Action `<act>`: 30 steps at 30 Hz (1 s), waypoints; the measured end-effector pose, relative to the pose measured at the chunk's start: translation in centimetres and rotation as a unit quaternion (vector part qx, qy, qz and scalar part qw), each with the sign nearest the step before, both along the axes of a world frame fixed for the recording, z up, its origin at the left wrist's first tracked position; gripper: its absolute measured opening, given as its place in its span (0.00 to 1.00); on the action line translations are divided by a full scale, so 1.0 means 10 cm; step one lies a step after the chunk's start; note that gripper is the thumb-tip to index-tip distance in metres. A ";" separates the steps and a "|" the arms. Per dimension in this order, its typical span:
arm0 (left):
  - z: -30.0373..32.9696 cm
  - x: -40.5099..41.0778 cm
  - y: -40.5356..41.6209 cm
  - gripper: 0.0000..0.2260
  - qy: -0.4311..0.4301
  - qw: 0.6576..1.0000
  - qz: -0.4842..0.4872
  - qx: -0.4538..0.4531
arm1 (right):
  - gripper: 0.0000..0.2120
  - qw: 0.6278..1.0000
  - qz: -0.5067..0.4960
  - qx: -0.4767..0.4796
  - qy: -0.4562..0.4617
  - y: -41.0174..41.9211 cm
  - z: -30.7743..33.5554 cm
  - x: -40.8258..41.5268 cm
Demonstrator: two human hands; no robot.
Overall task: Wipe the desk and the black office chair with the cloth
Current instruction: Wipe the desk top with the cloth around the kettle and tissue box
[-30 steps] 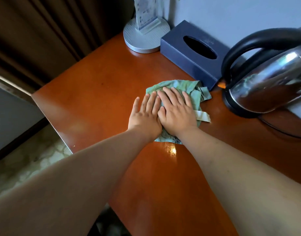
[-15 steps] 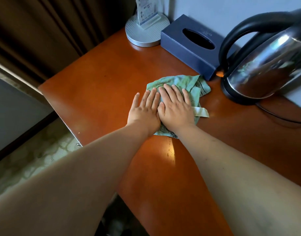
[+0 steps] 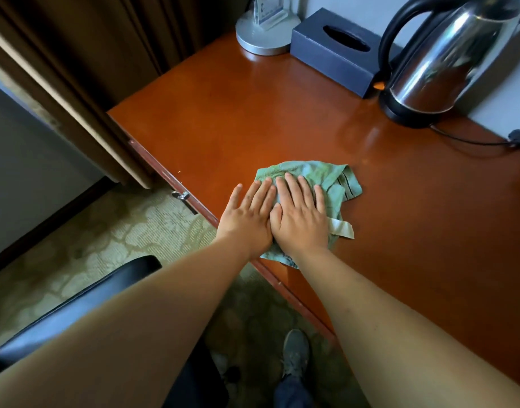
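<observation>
**Both palms flat on the green cloth at the desk's near edge**

The green cloth point(image 3: 320, 184) lies crumpled on the reddish-brown desk point(image 3: 414, 216), close to its near-left edge, with one corner reaching that edge below the wrists. A pale strip of its fabric sticks out to the right, and a dark-striped fold sits at its far-right corner.

The right hand point(image 3: 301, 219) presses down on the middle of the cloth, fingers straight and slightly spread, grasping nothing. The left hand point(image 3: 247, 220) lies just beside it, thumb sides touching; its fingers are also straight and flat, the inner ones on the cloth's left part, the outer ones on bare wood.

Well beyond the cloth, along the far side of the desk by the wall, stand three things in a row: a round silver base point(image 3: 263, 36) holding an upright card at the left, a dark blue tissue box point(image 3: 332, 60) just right of it, and a shiny steel kettle point(image 3: 447, 57) with a black handle on its black base, its cord point(image 3: 470, 141) trailing right.

Left of the desk hang dark brown curtains point(image 3: 85, 69). Nearer, under the left forearm, the black office chair point(image 3: 85, 301) stands over a patterned carpet point(image 3: 129, 231). A grey shoe point(image 3: 295, 353) shows on the floor below the desk edge.
</observation>
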State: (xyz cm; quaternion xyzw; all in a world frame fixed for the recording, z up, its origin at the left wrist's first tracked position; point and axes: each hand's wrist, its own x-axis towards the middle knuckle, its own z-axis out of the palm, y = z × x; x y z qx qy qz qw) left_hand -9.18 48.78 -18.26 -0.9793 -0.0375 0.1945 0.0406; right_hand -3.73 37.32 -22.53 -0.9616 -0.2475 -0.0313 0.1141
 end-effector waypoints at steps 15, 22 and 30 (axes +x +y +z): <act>-0.02 -0.53 0.14 0.29 0.005 1.000 -0.012 -0.019 | 0.28 0.999 0.000 -0.031 0.016 0.09 0.06 -0.54; -0.07 0.18 0.33 0.29 0.005 0.999 0.051 -0.006 | 0.28 0.998 0.054 -0.020 0.010 0.39 0.07 0.31; -0.11 1.15 0.73 0.30 0.010 0.993 0.116 0.008 | 0.28 0.993 0.115 -0.014 0.007 0.88 0.03 1.41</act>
